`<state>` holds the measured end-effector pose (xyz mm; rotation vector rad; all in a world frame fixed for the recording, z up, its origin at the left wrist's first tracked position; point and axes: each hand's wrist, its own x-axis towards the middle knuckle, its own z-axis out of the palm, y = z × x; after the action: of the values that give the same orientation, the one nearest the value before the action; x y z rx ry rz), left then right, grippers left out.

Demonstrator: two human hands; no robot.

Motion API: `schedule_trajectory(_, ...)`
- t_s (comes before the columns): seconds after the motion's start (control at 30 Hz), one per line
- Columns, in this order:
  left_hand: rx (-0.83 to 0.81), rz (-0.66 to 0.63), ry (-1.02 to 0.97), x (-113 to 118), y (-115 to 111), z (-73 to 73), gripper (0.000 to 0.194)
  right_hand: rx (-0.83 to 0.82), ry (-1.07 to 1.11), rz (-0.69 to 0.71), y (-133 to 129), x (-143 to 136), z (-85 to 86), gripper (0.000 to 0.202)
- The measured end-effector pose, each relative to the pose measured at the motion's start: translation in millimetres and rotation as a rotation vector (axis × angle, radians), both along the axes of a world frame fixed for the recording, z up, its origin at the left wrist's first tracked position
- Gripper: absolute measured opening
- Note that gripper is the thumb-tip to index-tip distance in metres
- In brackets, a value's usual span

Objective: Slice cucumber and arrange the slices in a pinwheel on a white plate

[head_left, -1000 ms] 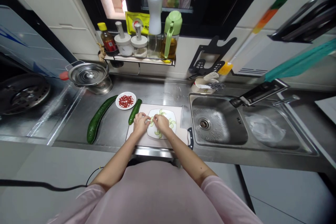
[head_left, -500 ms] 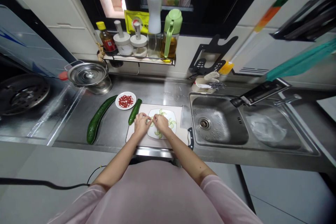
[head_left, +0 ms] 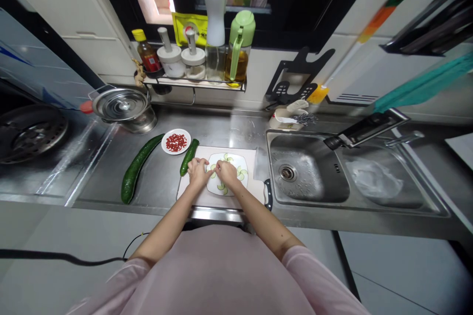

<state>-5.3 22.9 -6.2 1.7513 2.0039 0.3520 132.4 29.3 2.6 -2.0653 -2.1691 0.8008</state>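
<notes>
Both hands work over the left part of a white squarish plate (head_left: pixel 240 157), which lies on a pale cutting board (head_left: pixel 197 198). Curved pale-green cucumber slices (head_left: pixel 242 173) sit in small groups on the plate. My left hand (head_left: pixel 198 172) is at the plate's left edge, thumb stretched toward the slices and forefinger apart from it. My right hand (head_left: pixel 226 173) pinches beside that thumb, seemingly on a cucumber slice mostly hidden by the fingers. A cut cucumber piece (head_left: pixel 189 157) lies left of my left hand, partly on the board.
A long whole cucumber (head_left: pixel 138 170) and a white dish of chopped red pieces (head_left: pixel 176 142) lie to the left. Behind them stands a lidded steel pot (head_left: pixel 123 108). A knife (head_left: pixel 262 167) rests at the board's right, next to the sink (head_left: pixel 310 170). A seasoning rack (head_left: pixel 195 83) hangs above.
My left forefinger has lifted away from the thumb, and the left hand has drawn slightly back from the right. My right hand stays pinched at nearly the same spot.
</notes>
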Motion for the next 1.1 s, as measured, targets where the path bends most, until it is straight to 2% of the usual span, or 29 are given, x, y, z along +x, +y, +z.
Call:
schedule_trajectory(0.2, -0.027, -0.013, 0.01, 2, 5, 4.6, 0.036, -0.015, -0.014, -0.008, 1, 1, -1.1, 0.015)
schedule_trajectory(0.43, -0.01, -0.126, -0.005, 2, 6, -0.1, 0.014, -0.029, -0.017, -0.027, 1, 2, -2.0, 0.014)
schedule_trajectory(0.6, -0.007, -0.14, 0.002, -1, 4, 2.8, 0.012, -0.043, -0.008, -0.023, 0, 3, -1.4, 0.016)
schedule_trajectory(0.8, -0.008, -0.118, 0.01, 0, 2, 4.1, 0.015, -0.032, -0.019, -0.04, -4, 10, 6.1, 0.018)
schedule_trajectory(1.1, -0.042, -0.146, 0.046, 5, 7, 12.9, 0.009, 0.047, 0.072, -0.167, -13, 28, 21.1, 0.022)
